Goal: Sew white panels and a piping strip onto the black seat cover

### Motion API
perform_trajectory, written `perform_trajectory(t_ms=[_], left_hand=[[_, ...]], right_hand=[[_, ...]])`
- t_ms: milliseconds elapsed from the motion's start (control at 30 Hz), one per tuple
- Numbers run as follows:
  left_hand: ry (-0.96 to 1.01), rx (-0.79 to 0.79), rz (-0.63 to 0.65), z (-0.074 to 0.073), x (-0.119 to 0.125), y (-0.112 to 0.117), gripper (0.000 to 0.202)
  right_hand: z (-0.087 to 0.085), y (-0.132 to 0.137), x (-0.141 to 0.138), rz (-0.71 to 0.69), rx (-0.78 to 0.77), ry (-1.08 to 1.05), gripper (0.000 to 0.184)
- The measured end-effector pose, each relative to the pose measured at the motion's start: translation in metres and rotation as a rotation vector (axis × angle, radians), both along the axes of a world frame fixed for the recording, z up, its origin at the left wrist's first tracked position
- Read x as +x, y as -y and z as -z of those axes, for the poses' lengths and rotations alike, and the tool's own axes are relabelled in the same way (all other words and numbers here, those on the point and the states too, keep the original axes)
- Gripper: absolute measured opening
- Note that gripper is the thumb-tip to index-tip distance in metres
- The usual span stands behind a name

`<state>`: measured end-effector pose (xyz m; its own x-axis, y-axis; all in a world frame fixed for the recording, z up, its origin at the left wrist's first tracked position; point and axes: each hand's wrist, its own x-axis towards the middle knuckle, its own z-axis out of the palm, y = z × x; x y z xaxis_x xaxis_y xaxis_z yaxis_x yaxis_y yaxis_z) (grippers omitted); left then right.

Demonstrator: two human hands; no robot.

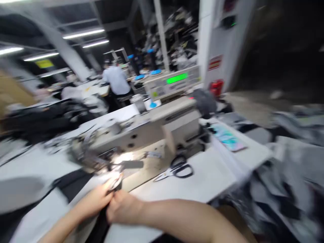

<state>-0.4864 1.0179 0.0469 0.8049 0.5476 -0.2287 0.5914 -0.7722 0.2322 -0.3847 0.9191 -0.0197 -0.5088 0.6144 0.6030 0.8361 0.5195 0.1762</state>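
Observation:
My left hand [100, 197] is at the front of the sewing machine [149, 131], its fingertips close to the lit needle area and pressed together on the fabric. Beside it, touching, my right hand [124, 206] is closed in a fist around a strip of black fabric [99, 226] that hangs down toward me. White fabric lies under and left of my left wrist. What sits right under the needle is blurred by glare and motion. A pair of scissors [177, 170] with black handles rests on the white table [202, 182], right of both hands.
Behind the machine head stands a control panel [174, 81] with a green display. A phone-like object with a colourful cover [227, 136] lies at the table's right. Fabric pieces [298, 168] are heaped beyond the right edge. A person [116, 79] sits farther back.

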Motion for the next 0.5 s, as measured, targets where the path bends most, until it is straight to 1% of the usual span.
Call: perform_trajectory(t_ms=[67, 100, 133, 233, 300, 367, 433, 500], left_hand=[[-0.06, -0.056, -0.002, 0.003, -0.016, 0.004, 0.059], [-0.117, -0.062, 0.019, 0.003, -0.021, 0.004, 0.063], [-0.148, -0.057, 0.026, 0.003, -0.023, 0.003, 0.063], [-0.219, -0.043, -0.046, 0.001, -0.021, 0.002, 0.064], [-0.296, -0.051, -0.108, -0.002, -0.018, 0.007, 0.064], [-0.362, -0.071, -0.132, -0.005, -0.017, 0.011, 0.065], [-0.38, -0.104, -0.114, -0.005, -0.018, 0.01, 0.066], [-0.345, -0.146, -0.085, -0.004, -0.021, 0.004, 0.065]], right_hand=[[0.01, 0.001, -0.012, 0.005, 0.016, -0.063, 0.017], [0.017, 0.0, -0.017, 0.006, 0.025, -0.093, 0.018], [0.023, -0.002, -0.022, 0.012, 0.03, -0.12, 0.02], [0.036, -0.004, -0.03, -0.007, 0.046, -0.162, 0.026], [0.038, -0.002, -0.031, -0.015, 0.056, -0.164, 0.028], [0.037, 0.0, -0.031, -0.001, 0.064, -0.157, 0.029], [0.034, -0.001, -0.03, 0.02, 0.069, -0.151, 0.03], [0.033, -0.003, -0.03, 0.034, 0.064, -0.148, 0.03]])
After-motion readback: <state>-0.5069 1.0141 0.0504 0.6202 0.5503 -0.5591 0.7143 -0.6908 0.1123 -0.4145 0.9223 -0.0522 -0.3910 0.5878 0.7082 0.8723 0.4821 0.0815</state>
